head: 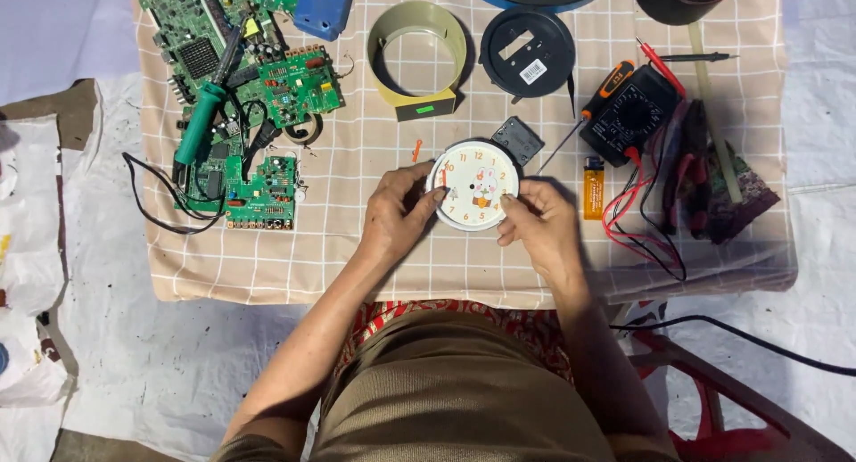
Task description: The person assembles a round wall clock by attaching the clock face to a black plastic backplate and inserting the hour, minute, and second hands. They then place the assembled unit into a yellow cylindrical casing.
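- Head view: the white clock face (473,197) is gripped at its rim by the left hand (397,217) and right hand (538,223), kept steady just above the checked surface (357,248).
- A black multimeter (631,114) is seen right of the clock face, green circuit boards (241,96) well to its left.

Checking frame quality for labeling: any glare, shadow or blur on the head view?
Head view: even daylight, soft shadows under the left hand and right hand; clock dial sharp, no glare; white sheet at the edges nearly blown out; slight softness toward the circuit boards.
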